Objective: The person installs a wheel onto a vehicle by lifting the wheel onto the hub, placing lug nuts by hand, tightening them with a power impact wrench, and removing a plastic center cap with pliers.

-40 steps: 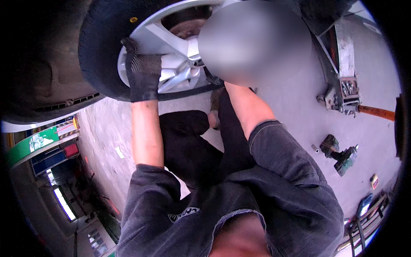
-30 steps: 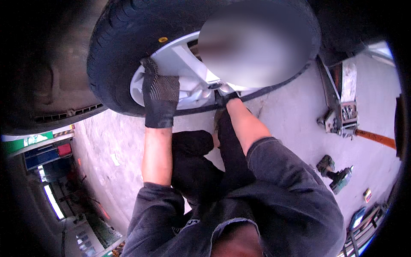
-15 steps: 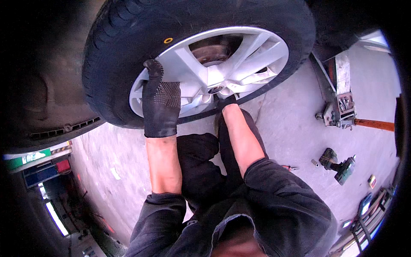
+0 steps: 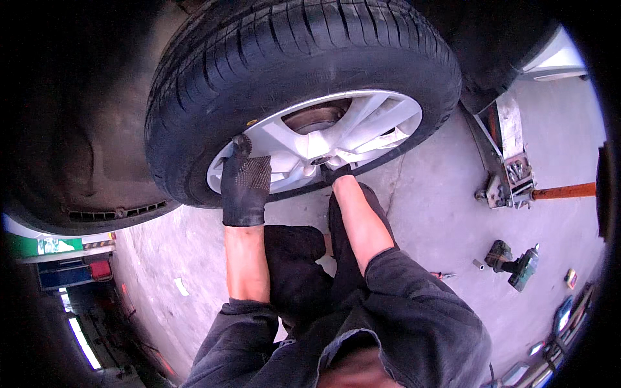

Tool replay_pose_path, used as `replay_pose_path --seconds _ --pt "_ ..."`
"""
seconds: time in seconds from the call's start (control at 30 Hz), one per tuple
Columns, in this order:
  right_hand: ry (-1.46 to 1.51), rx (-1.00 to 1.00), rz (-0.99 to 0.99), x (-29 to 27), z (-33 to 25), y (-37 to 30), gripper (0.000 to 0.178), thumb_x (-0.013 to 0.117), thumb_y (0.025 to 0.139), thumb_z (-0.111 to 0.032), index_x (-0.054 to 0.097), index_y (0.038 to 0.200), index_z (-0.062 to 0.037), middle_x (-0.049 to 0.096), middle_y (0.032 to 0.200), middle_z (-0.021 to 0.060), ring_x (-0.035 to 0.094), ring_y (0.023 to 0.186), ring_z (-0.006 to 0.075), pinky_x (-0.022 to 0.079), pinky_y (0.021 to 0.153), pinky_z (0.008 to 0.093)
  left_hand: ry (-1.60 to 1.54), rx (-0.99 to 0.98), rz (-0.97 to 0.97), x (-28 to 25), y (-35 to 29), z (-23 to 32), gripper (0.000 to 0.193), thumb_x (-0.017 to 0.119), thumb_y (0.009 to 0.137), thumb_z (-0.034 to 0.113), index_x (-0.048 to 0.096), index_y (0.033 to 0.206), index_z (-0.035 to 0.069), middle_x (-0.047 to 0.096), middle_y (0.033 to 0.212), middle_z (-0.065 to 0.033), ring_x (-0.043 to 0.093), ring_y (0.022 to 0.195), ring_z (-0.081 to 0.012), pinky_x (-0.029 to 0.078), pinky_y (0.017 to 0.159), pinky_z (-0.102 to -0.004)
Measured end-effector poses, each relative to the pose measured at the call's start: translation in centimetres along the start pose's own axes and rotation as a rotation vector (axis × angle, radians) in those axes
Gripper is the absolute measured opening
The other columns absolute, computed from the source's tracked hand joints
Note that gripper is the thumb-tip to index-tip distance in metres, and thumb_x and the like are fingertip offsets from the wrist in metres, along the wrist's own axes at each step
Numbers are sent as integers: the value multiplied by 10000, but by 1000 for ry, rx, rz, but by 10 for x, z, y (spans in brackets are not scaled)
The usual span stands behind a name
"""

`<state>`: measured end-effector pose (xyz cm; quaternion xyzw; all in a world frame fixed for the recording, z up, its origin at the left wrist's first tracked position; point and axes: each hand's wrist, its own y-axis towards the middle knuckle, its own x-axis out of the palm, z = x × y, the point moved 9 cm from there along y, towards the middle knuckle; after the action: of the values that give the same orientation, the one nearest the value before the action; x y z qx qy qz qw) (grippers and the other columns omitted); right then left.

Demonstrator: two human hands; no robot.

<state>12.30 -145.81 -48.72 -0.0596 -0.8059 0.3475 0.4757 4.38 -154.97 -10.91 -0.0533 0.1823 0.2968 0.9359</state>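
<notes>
Wheel (image 4: 310, 77) | left hand (image 4: 246, 184) at rim (image 4: 283, 137), fingers hidden | right hand (image 4: 340, 172) mostly hidden below hub (image 4: 321, 160) | both grips unclear

More tread (image 4: 323, 26) shows, wheel (image 4: 303, 97) perhaps tipped

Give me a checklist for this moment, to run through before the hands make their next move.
1. Gloved left hand touching the wheel: ok.
2. Right hand gripping firmly: cannot tell, its fingers are hidden.
3. Wheel seated squarely: cannot tell from this angle.
4. Power tool out of both hands: ok, it lies on the floor.
5. Floor tidy: not ok, a small metal cylinder lies loose.
6. Orange-handled jack bearing weight: cannot tell.
</notes>
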Motion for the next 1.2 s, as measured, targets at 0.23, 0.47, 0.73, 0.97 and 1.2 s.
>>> replay_pose_path --seconds 0.23,0.47,0.73,0.97,1.2 --pt "10 -40 33 -5 -4 -6 327 417 918 -316 526 1146 -108 568 1145 54 541 1051 232 455 891 382 -155 -30 -44 -27 0 -64 310 483 942 184 505 1193 3 524 1234 -165 523 1093 -283 401 1012 -393" --pt "4 -52 48 -2 -11 4 311 424 917 -304 537 1129 -106 577 1130 50 548 1041 224 460 884 372 613 440 -137 -17 -17 -58 299 505 938 201 517 1159 -1 536 1196 -145 497 1117 -265 387 1011 -389" --pt "-29 5 48 -7 -2 6 294 433 915 -291 549 1110 -105 587 1113 46 556 1029 214 465 876 361 1071 333 -118 -2 -5 -23 247 582 908 201 533 1065 16 557 1071 -120 541 992 -227 508 820 -349" --pt "-65 23 58 -21 4 6 279 440 913 -279 559 1093 -103 595 1098 43 562 1018 205 470 870 351 511 384 21 -11 -17 -15 250 642 855 178 559 1022 11 586 955 -166 583 855 -270 488 778 -359" --pt "-157 -86 166 -87 -26 3 264 447 911 -267 570 1077 -102 604 1083 39 569 1008 196 475 863 341 449 294 -91 -10 -30 1 306 556 888 154 533 1129 -33 599 1091 -189 595 948 -290 468 838 -376"
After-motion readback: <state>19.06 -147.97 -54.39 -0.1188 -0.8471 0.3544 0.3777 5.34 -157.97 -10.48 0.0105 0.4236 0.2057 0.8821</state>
